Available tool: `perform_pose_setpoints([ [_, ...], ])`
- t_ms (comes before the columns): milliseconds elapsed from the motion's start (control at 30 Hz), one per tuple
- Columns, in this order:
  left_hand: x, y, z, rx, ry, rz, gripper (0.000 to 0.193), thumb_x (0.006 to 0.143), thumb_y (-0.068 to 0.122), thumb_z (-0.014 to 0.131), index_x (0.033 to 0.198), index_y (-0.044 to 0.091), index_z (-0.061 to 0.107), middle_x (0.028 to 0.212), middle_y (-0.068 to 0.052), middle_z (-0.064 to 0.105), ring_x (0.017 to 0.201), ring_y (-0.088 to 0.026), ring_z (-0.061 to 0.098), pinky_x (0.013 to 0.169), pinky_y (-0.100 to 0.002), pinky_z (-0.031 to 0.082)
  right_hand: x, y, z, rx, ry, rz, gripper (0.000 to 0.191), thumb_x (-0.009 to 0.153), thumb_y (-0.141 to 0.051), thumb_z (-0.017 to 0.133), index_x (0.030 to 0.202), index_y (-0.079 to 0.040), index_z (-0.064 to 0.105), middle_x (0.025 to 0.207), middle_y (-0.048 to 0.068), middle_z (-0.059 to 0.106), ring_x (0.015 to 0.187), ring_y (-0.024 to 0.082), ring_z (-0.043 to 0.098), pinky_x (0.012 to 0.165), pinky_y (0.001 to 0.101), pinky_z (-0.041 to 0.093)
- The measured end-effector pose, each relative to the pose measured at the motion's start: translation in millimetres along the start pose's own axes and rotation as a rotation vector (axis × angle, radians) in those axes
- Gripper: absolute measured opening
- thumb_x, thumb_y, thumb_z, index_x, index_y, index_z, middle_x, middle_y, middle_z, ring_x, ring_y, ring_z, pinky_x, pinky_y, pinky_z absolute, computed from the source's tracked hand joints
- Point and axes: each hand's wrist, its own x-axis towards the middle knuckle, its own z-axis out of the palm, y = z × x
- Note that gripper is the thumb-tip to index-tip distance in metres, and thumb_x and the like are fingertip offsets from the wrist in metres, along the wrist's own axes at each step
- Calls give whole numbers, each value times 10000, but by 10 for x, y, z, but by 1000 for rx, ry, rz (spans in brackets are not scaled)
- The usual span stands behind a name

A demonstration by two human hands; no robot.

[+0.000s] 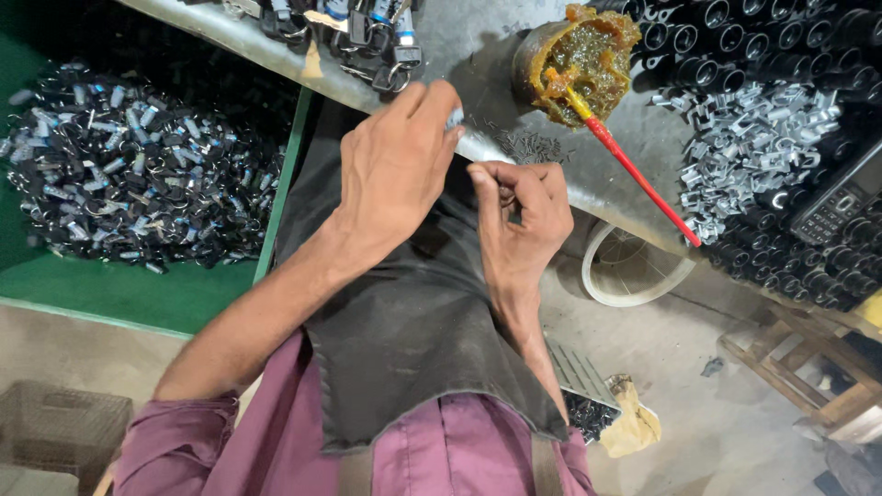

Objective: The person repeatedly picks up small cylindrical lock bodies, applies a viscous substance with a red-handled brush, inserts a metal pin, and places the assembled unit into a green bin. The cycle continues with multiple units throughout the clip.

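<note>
Fingertips of the right hand [519, 216] are pinched tight on something tiny and dark, too small to make out, just below the metal bench edge [386, 96], while the left hand [397, 165] curls its fingers at that edge, nipping a small pale piece [455, 117]. Both hands work over a dark cloth [413, 331] across the lap, close beside a scatter of tiny pins [525, 144]. Further out sit a pot of amber grease [574, 60] with a red stick [634, 174], silvery clips [753, 138], black tubes [735, 37] and a green bin [119, 285] of finished pieces.
</note>
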Motion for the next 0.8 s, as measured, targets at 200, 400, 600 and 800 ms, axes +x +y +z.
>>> perform_pose_setpoints([
  [200, -238, -83, -170, -396, -105, -83, 299, 1104, 140, 584, 1390, 56, 593, 1006, -86, 611, 993, -236, 593, 898, -333, 501, -8, -74, -119, 173, -113, 224, 92, 1065, 24, 605, 1033, -33, 540, 993, 16, 549, 831, 57, 503, 681, 210, 451],
  [400, -466, -179, -52, -1612, -317, -598, 339, 1113, 192, 551, 1406, 22, 544, 991, -24, 580, 925, -110, 567, 869, -289, 509, 3, -203, -103, 606, -167, 213, 131, 964, 93, 691, 1040, 22, 612, 1091, 54, 561, 933, 99, 643, 798, 242, 599],
  [600, -524, -130, 80, -1681, -280, -618, 265, 1109, 188, 588, 1324, 34, 570, 1094, 12, 587, 962, -77, 522, 893, -257, 474, -5, -218, -91, 675, -162, 249, 166, 961, 116, 750, 1031, 29, 627, 1092, 73, 613, 966, 117, 678, 855, 255, 597],
  [800, -556, -158, 76, -1542, -336, -612, 288, 1089, 228, 599, 1303, 34, 603, 1137, 34, 607, 961, -62, 514, 895, -224, 470, -47, -200, -137, 550, -158, 222, 152, 954, 119, 779, 1032, 50, 668, 1091, 57, 586, 894, 81, 601, 849, 232, 530],
])
